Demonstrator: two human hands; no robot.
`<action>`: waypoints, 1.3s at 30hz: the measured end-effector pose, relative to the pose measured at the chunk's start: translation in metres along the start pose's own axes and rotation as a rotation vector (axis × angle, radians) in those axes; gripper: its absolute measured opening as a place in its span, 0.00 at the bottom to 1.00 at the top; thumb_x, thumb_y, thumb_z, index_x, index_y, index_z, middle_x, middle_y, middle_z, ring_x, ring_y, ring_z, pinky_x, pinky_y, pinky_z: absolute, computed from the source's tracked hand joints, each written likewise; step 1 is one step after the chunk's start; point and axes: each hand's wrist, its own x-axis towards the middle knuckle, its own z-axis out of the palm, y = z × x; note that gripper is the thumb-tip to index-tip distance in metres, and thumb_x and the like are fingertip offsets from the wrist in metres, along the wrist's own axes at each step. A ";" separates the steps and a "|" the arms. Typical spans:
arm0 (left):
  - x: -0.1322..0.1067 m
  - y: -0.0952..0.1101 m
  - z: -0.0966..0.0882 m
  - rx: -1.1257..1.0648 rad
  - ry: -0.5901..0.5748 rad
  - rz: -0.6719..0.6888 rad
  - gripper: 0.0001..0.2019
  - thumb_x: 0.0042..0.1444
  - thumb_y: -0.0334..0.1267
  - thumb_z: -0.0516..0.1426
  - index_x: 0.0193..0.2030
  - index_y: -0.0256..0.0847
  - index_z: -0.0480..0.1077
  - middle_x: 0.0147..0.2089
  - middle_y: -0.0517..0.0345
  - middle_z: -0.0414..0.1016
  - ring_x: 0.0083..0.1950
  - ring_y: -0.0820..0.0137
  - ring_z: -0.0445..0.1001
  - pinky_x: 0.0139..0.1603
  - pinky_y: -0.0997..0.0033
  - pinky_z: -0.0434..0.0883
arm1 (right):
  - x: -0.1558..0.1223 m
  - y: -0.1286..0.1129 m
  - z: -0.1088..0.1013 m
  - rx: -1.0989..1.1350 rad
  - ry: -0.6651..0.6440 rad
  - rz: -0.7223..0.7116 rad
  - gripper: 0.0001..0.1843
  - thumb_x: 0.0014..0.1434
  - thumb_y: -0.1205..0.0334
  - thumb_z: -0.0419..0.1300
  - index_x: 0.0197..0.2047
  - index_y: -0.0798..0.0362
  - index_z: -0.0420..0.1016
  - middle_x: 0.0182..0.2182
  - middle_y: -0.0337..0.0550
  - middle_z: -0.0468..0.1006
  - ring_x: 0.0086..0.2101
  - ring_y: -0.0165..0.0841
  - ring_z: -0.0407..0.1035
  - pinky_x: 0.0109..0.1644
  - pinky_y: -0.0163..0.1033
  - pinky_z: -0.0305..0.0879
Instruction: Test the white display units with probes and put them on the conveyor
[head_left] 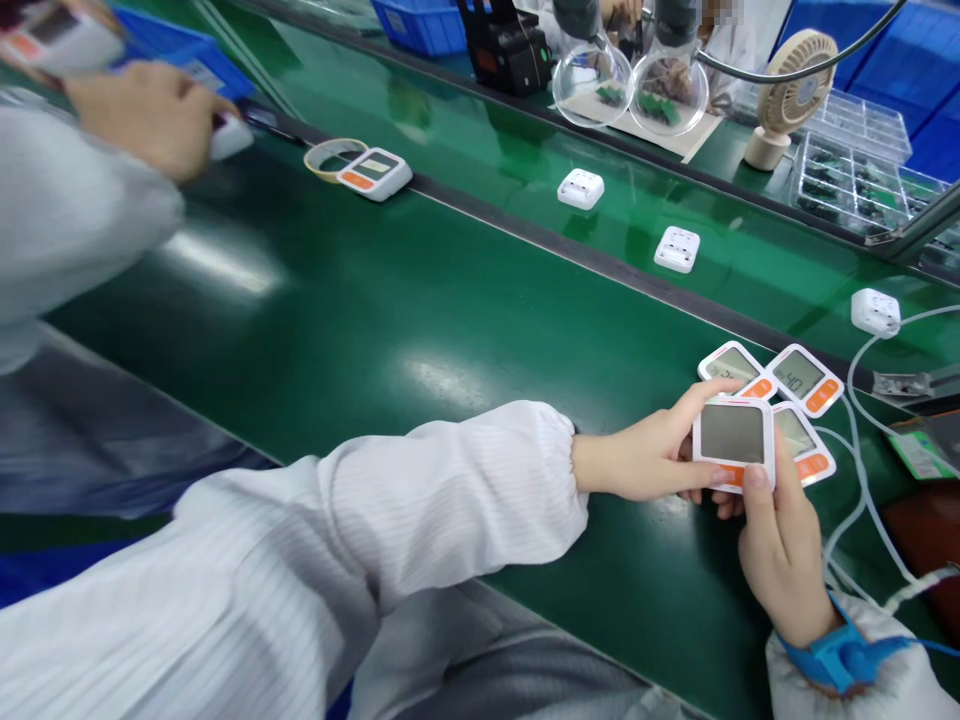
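Between both hands is a white digital display unit (733, 435) with a blank grey screen and orange buttons. My left hand (649, 455) grips it from the left, thumb at the front by the lower edge. From the right, my right hand (784, 550) holds its lower corner, with the thumb on the orange button area. A blue wrist strap (836, 655) circles my right wrist. Just behind lie three similar units: one at the left (731, 368), one at the right (805, 380) and one partly hidden by the held unit (814, 462). Digits show on some of their screens.
White cables (862, 480) run along the right side. Several small white units (677, 249) sit on the green belt beyond the dark rail. At the left, a co-worker's hand (154, 115) holds a white piece near another display unit (375, 173) and a tape roll (322, 160).
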 end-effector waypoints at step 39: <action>0.000 0.006 -0.010 0.096 -0.105 0.165 0.34 0.66 0.40 0.58 0.72 0.50 0.45 0.51 0.49 0.72 0.46 0.65 0.78 0.44 0.63 0.77 | 0.000 -0.017 0.000 0.039 -0.051 0.084 0.28 0.75 0.49 0.47 0.70 0.56 0.61 0.24 0.38 0.73 0.24 0.35 0.69 0.30 0.38 0.67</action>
